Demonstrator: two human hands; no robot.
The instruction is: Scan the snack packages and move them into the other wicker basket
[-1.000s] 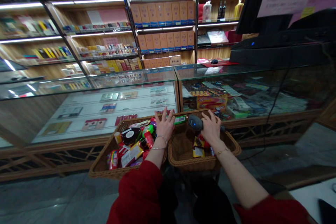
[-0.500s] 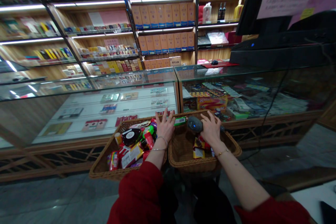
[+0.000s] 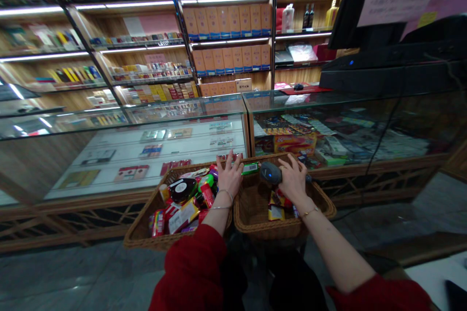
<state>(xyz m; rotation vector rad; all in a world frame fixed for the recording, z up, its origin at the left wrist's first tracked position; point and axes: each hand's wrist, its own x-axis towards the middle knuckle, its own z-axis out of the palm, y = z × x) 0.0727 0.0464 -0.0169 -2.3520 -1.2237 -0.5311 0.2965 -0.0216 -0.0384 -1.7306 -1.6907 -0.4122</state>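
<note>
My right hand is wrapped round a dark grey barcode scanner with a small blue light, above the right wicker basket. The scanner's head points left at a green candy packet whose white barcode label faces me. That packet sticks out from my left hand, which grips its other end; the fingers cover the rest. Under the left hand stands a second wicker basket heaped with sweets, among them a black round container and a red tube. A few yellow and red packets lie in the right basket.
Behind the baskets runs a glass display counter with goods inside. A monitor with paper taped on stands on it at right, and a black cable hangs down. Lit shelves of boxes line the wall.
</note>
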